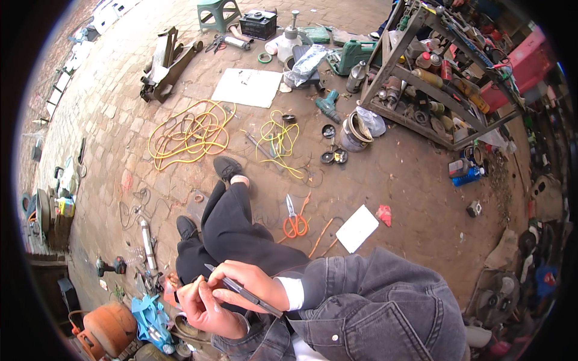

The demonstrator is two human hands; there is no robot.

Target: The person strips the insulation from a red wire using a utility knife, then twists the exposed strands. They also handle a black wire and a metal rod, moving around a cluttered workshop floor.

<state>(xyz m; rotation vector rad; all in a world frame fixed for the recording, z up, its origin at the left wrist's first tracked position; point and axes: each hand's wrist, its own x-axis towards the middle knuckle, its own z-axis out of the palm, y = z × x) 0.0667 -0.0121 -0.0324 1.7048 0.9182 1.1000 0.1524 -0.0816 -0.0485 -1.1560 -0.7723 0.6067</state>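
Observation:
My right hand [253,283] grips a dark utility knife [256,301], its blade sticking out toward the upper left above my left hand. My left hand [201,307] is pinched just below and left of the blade, against my right fingers; what it holds is too small to make out. Both hands are over my dark trousers [232,222]. On the ground beyond them lie orange-handled scissors [295,225], an orange cord [319,237] and a white sheet [356,228] beside a crumpled red scrap [384,213].
Yellow cords [186,141] and a drill [329,105] lie ahead. A metal cart [373,93] loaded with cans stands upper right, a bucket [357,132] beside it. An orange gas cylinder [105,328] and a blue bag [150,319] are lower left, a green stool [218,12] at the back.

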